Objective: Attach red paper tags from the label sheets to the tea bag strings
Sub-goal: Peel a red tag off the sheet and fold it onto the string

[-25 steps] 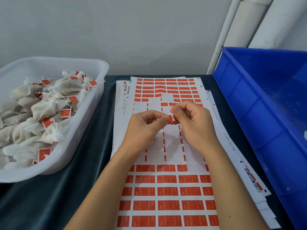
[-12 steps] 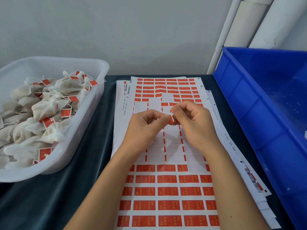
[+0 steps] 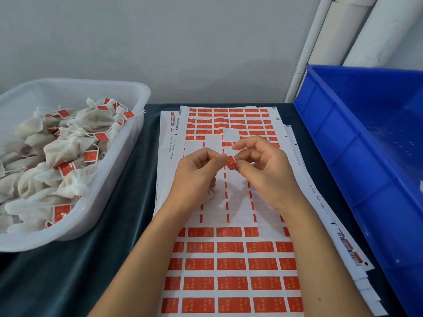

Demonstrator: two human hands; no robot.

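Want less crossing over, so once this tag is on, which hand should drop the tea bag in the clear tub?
Probably the left hand: it lies nearer the clear tub on the left, with a white bag partly visible under it. The right hand would cross over. Both pinch the red tag.

Tub (image 3: 128,143) of tea bags (image 3: 68,145) left, label sheets (image 3: 231,264) centre under both hands, crate (image 3: 338,156) right.

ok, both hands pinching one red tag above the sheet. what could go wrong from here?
1. The red tag is tiny and held only between the left hand and right hand fingertips; it could fold crooked or stick to a finger.
2. The tea bag is mostly hidden under the left hand, and no string is visible, so the tag may close without catching it.
3. The hands hover over the label sheet; a dropped tag could stick to it.
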